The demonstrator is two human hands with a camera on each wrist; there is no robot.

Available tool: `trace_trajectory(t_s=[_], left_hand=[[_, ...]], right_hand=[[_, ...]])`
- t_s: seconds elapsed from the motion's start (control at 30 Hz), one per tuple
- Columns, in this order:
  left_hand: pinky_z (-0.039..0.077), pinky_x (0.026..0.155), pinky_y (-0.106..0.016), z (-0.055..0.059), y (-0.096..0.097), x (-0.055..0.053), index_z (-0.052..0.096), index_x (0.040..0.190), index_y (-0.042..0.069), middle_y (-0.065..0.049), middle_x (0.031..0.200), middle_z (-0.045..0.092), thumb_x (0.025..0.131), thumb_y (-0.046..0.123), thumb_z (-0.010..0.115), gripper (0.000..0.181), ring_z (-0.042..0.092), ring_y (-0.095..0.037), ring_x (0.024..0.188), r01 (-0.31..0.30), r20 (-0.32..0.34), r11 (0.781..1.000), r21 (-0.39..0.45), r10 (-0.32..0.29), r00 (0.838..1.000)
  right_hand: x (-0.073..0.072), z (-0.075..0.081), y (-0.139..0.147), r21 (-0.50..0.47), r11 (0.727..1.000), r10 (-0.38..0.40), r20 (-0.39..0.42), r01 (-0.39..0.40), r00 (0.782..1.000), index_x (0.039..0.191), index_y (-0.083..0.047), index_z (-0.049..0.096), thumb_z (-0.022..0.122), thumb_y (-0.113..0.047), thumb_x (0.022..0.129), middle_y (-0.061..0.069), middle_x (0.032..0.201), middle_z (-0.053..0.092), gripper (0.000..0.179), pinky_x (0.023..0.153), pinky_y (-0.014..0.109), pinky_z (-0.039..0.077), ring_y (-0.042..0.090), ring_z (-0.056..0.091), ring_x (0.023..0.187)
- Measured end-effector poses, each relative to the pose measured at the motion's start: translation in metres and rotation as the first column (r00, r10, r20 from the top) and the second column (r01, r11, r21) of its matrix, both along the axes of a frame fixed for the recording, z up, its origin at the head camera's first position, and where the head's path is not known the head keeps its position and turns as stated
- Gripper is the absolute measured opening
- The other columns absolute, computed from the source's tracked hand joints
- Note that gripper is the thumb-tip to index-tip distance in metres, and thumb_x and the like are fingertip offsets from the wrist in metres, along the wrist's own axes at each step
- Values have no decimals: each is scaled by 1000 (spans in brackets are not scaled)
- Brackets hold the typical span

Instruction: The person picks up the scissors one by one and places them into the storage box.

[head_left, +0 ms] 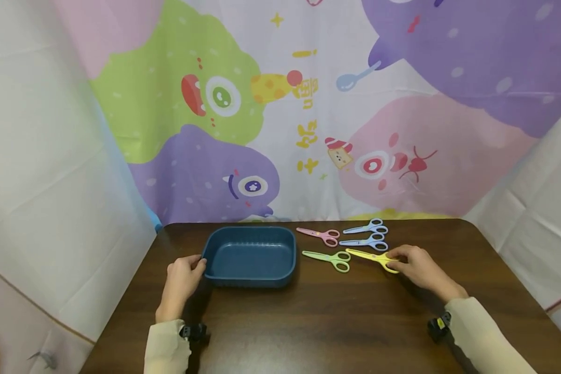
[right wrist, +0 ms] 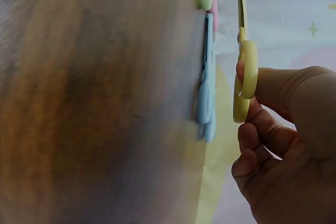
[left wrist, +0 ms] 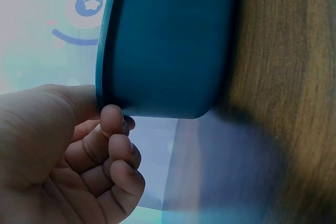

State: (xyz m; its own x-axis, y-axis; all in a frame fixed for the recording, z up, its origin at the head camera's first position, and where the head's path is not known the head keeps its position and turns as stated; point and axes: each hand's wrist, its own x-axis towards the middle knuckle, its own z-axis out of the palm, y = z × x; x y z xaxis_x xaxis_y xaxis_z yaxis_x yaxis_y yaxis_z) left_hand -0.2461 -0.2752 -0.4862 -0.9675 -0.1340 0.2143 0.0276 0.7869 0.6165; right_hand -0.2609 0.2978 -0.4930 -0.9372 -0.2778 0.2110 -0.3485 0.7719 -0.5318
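My left hand pinches the blue tray at its left rim. Right of it, green scissors lie in the gap. Then the yellow scissors, up off the table: long axis roughly crosswise, blades pointing left, tray-ward. Handle loops pinched by my right hand, the nearer one; tray well to its left.

The head camera looks forward and down over the table, with the curtain across the top of its frame. Both wrist cameras sit close and turned sideways; the blue tray, upper centre of the left one, and yellow scissors, right of centre in the right one, also show in the head view's lower half.
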Motion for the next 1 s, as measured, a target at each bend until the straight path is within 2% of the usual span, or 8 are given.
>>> trace_trajectory(t_s=[0.2,0.6,0.77,0.87,1.0], left_hand=[[60,78,-49,-2,-2,2,71,122,-8,-19,92,78,102,19,62,35,72,-26,78,-10,6,1000,11,10,1000],[57,87,-55,-2,0,0,69,124,-9,-24,105,77,102,20,61,38,71,-36,95,-1,6,1000,-9,1,1000],[57,90,-56,-2,0,-1,70,124,-9,-25,109,76,102,20,61,37,72,-39,102,4,-4,1000,-6,-4,1000],[57,92,-57,-2,0,-1,69,124,-10,-26,111,75,102,19,62,37,72,-41,104,11,-2,1000,-4,-11,1000],[57,92,-57,-2,0,-1,68,125,-10,-27,113,74,103,20,62,38,71,-41,105,14,9,1000,-1,-14,1000]], right_hand=[[-9,15,-9,1,999,45,6,-45,999,107,-3,77,77,-16,93,10,105,75,20,76,35,56,21,67,91],[-15,25,-28,-18,998,68,-3,-68,998,108,-6,78,77,-17,93,6,103,75,19,76,34,55,18,66,91],[-19,30,-38,-23,996,80,-38,-81,996,108,-4,78,77,-16,92,8,103,76,20,73,34,54,18,66,89],[-20,30,-44,-37,996,80,-51,-82,995,109,-3,78,78,-15,92,10,104,77,21,75,37,55,21,67,90],[-24,28,-53,-47,995,85,-59,-87,995,110,-2,78,78,-15,91,10,104,77,23,80,47,57,26,69,96]])
